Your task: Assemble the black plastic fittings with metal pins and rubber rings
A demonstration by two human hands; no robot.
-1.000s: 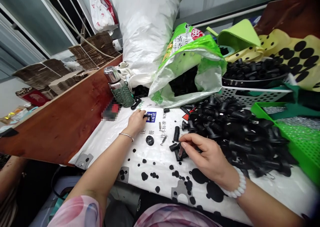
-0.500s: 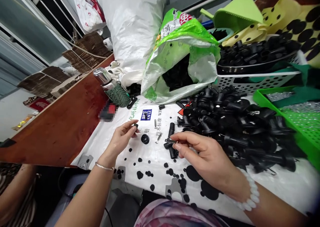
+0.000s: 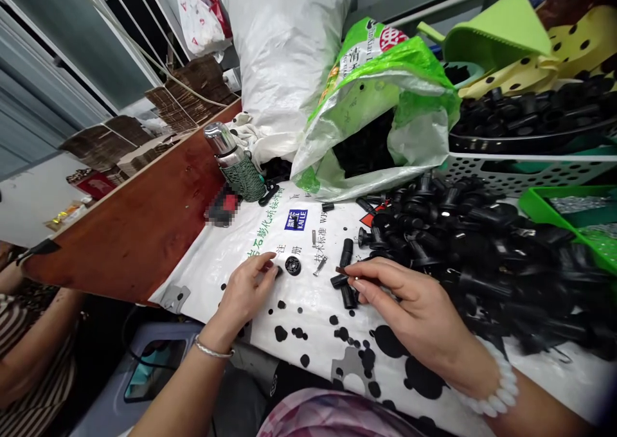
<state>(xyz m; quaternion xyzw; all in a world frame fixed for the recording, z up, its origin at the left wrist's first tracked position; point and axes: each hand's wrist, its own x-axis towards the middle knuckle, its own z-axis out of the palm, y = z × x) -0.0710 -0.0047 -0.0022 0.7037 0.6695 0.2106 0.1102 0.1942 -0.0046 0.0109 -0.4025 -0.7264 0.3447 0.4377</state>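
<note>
My left hand, with a silver bangle at the wrist, has its thumb and forefinger closed on a small black piece, mostly hidden by the fingers. Just right of it lies a round black cap with openings in its face. My right hand, wearing a pale bead bracelet, pinches a small, thin dark strip by one end. Below and beside that strip are short black tubes on the printed white sheet. Two small metal clips rest between the cap and the tubes.
A large heap of black plastic parts covers the right side. Behind it stand an open green-and-white bag, a white basket and a green tray. A flask stands back left. Another person's arm shows at far left.
The view has swung left, so the scene sits further right. My left hand has come down and nearer the round cap. The right hand still pinches the dark strip.
</note>
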